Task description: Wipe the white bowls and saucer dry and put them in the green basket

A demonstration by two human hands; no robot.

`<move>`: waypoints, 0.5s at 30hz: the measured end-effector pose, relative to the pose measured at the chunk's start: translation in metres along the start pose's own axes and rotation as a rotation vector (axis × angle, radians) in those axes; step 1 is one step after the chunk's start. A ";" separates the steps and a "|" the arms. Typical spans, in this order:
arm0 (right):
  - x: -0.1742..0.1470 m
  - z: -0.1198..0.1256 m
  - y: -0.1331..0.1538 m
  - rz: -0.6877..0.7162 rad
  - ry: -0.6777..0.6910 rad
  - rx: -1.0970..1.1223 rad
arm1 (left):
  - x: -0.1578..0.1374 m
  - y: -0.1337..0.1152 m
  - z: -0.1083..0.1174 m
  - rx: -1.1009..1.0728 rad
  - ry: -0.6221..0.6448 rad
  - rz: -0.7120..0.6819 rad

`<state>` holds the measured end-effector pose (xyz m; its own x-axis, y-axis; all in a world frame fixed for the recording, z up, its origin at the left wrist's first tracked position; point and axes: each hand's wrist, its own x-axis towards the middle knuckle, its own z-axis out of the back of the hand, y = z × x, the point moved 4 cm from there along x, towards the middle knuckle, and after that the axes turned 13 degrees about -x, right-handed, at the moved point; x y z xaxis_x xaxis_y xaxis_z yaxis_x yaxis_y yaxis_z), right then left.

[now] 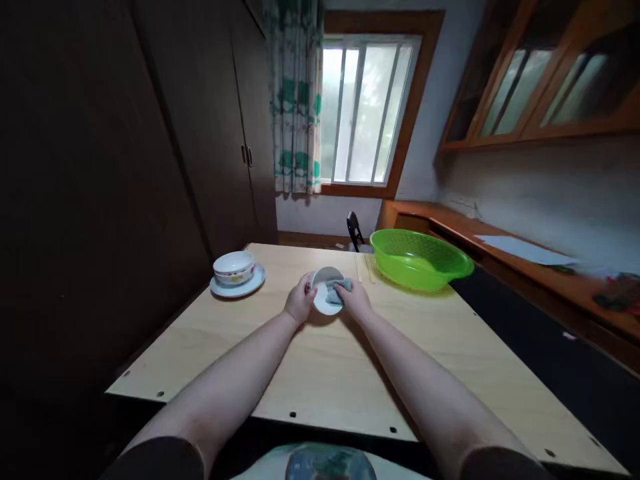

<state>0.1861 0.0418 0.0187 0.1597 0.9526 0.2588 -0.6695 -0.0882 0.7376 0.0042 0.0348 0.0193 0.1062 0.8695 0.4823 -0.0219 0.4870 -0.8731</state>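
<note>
A white bowl (320, 303) is tilted on its side above the middle of the table, its inside turned toward my right. My left hand (300, 300) grips its left rim, thumb inside and fingers round the outer wall. Pinched in my right hand (357, 299) is a grey-blue cloth (336, 293), pressed against the inside of the bowl. Part of the cloth is hidden by my fingers.
Stacked bowls (234, 267) stand on a pale plate (256, 280) at the table's left. A green plastic basket (417, 267) sits at the back right, with chopsticks (370, 269) beside it. The wooden table (320, 380) has a dark wardrobe (200, 100) to its left. Behind is a black chair (355, 228).
</note>
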 end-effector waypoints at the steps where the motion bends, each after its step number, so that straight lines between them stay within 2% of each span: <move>1: 0.000 0.000 -0.001 -0.001 0.002 0.002 | 0.000 -0.001 -0.001 -0.016 0.025 -0.001; 7: 0.002 0.002 -0.005 0.005 -0.029 -0.007 | 0.000 -0.003 -0.008 -0.050 0.156 -0.002; 12: 0.003 0.000 -0.007 -0.023 -0.010 0.004 | 0.002 0.000 -0.007 -0.043 0.149 -0.008; 15: 0.003 -0.005 -0.008 -0.028 0.057 0.080 | 0.002 0.006 -0.005 -0.056 0.125 -0.003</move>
<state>0.1885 0.0469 0.0109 0.1340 0.9700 0.2029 -0.6047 -0.0822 0.7922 0.0089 0.0391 0.0148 0.2290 0.8495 0.4752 0.0334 0.4811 -0.8761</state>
